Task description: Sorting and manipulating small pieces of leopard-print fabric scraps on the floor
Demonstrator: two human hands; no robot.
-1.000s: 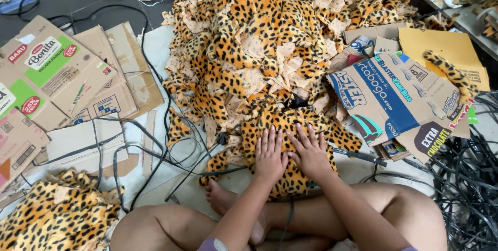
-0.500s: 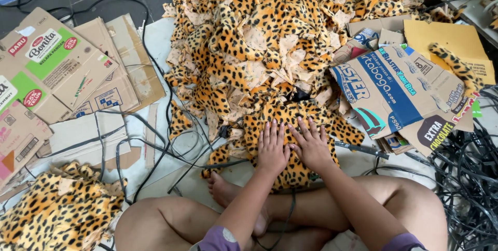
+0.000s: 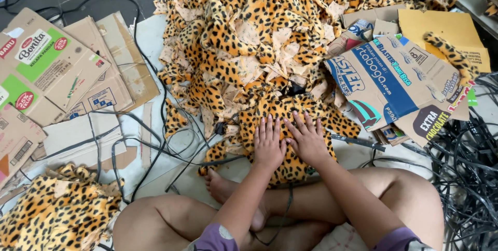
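I sit cross-legged on the floor. My left hand (image 3: 268,144) and my right hand (image 3: 307,139) lie flat, side by side, fingers spread, pressing on a leopard-print plush fabric piece (image 3: 295,119) spread on the floor in front of my legs. Neither hand grips anything. Just beyond this piece rises a big heap of leopard-print fabric cut-outs (image 3: 249,33), some showing their pale backing. A black object (image 3: 294,90) peeks out between the heap and the flat piece.
Flattened cardboard boxes (image 3: 46,69) lie to the left, more cardboard (image 3: 399,85) to the right. Black cables (image 3: 155,142) snake across the floor; a tangle of black straps (image 3: 467,178) sits at right. Another leopard fabric stack (image 3: 52,214) lies at bottom left.
Both hands have stayed flat on the fabric piece; only the view has shifted slightly.
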